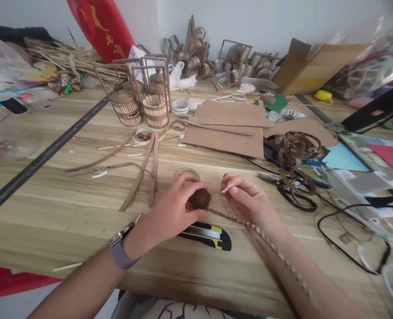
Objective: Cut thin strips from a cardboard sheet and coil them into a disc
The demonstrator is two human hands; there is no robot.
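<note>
Between the thumb and fingers of my left hand (178,206) is a small round brown woven coil (200,199). A braided strip (256,229) runs from the coil to the right, passing by my right wrist and forearm. My right hand (246,197), just right of the coil, pinches a small white piece (227,188) between thumb and fingertips. Behind my left fingers stands a small round clear-rimmed dish (187,172), partly hidden. A yellow and black utility knife (209,235) lies on the table just below the coil.
Small wooden baskets with tall handles (155,110) stand at the back left. Flat cardboard (229,135) lies behind my hands. Black scissors (296,199), curled brown strips (299,148) and cables (332,252) are at the right. Loose strips (139,177) lie at the left.
</note>
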